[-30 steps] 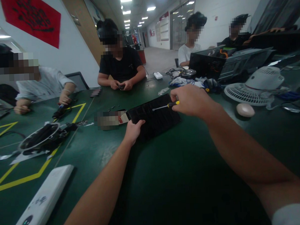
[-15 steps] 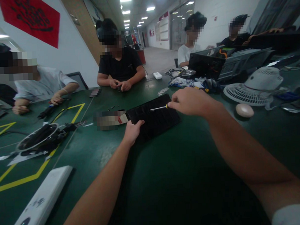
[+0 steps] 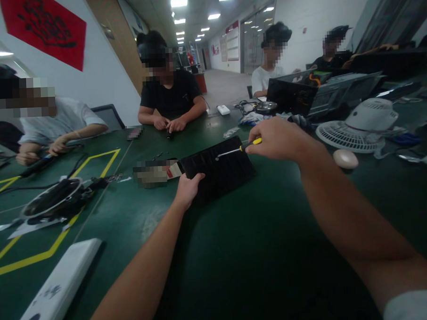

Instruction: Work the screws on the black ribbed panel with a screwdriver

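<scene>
A flat black panel (image 3: 231, 171) with ridges lies tilted across the middle of the table. My left hand (image 3: 188, 189) grips its near left corner, thumb on top and fingers hidden underneath. In my right hand (image 3: 274, 141) is a screwdriver (image 3: 230, 152) with a yellow and black handle, held in a pinch above the panel's right part. The metal shaft points left. At its tip is a small round shiny bit, too small to name for sure, by the panel's surface.
Beyond the panel's left edge lies a partly blurred box (image 3: 175, 170). A white device (image 3: 59, 289) is at the near left, a cable bundle (image 3: 55, 197) behind it. Right stand a white fan (image 3: 360, 125) and a pale round object (image 3: 345, 159). Several co-workers sit around the green table (image 3: 256, 252).
My right hand has shifted slightly right, and the screwdriver's yellow handle now shows more. The left hand keeps its hold. A co-worker at the left has moved the dark tool in their hands.
</scene>
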Available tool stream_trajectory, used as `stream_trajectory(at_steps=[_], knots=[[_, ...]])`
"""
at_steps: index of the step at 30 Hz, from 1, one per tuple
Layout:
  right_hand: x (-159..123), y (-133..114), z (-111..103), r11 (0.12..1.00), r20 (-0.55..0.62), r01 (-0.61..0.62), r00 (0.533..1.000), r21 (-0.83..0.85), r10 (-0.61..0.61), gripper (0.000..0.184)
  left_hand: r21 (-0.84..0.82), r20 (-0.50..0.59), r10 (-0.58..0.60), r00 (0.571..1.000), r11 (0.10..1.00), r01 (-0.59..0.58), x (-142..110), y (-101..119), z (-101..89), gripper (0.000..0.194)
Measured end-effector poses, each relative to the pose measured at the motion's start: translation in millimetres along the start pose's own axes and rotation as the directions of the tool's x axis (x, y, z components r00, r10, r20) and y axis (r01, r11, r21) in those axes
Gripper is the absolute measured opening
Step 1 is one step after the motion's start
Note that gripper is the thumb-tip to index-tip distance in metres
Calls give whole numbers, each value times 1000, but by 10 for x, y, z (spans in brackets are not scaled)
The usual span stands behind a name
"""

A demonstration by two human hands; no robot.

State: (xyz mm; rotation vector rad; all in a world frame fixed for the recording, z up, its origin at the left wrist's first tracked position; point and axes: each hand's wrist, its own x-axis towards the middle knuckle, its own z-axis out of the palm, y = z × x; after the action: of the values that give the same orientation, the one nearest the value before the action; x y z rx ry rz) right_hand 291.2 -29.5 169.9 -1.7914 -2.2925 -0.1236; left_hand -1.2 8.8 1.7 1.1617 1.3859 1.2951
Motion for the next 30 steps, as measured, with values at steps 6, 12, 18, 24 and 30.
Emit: stream_trajectory(at_steps=[6, 12, 18, 24, 30], knots=[[-4, -63, 5, 1000, 26, -19, 999, -4, 19, 34, -25, -3, -6, 1000, 1000, 6, 42, -60, -7, 43], [8, -100, 38, 1000, 25, -23, 999, 12, 23, 30, -26, -6, -30, 1000, 999, 30, 29, -43, -8, 43], [-1, -126, 28, 999, 30, -34, 999, 22, 33, 31, -21, 4, -27, 1000, 999, 27, -8, -1, 4, 43], [-19, -152, 54, 999, -16, -25, 1000, 32, 26, 30, -19, -19, -25, 1000, 1000, 24, -5, 13, 15, 42], [-39, -159, 47, 999, -13, 1, 1000, 49, -1, 26, -13, -10, -32, 999, 999, 32, 0, -2, 10, 41]])
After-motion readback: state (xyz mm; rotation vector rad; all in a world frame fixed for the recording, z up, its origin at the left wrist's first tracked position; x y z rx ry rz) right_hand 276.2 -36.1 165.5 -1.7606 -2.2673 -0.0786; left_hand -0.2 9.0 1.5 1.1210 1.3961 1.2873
